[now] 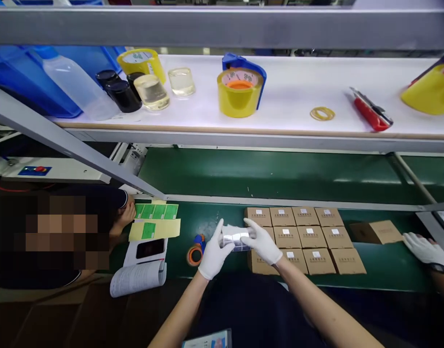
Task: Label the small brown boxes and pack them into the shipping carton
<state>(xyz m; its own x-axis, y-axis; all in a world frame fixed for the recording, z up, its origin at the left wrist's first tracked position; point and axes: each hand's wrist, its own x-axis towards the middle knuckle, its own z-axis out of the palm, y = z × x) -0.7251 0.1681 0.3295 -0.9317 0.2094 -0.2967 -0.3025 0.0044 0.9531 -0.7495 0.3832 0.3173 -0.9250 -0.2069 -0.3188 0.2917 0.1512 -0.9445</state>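
Observation:
Between my two white-gloved hands is a roll of silvery-white labels (235, 238), with a loose white strip along its top. My left hand (214, 252) grips the roll's left end, its thumb in front and fingers behind. At the right end, my right hand (261, 241) has its fingers closed on it. Just right of my hands, small brown cardboard boxes (309, 237) stand in close rows on the green bench. Most carry a small white label on top; the front right box (348, 261) shows none. My right forearm passes over the front row and partly hides it.
A tape dispenser (195, 252) lies left of my hands. Further left are green label sheets (155, 211), a phone (150, 248) and curled papers (138, 279), beside a co-worker. Another person's gloved hand (425, 249) rests near an open box (383, 232). A shelf (287, 104) holds tape and bottles.

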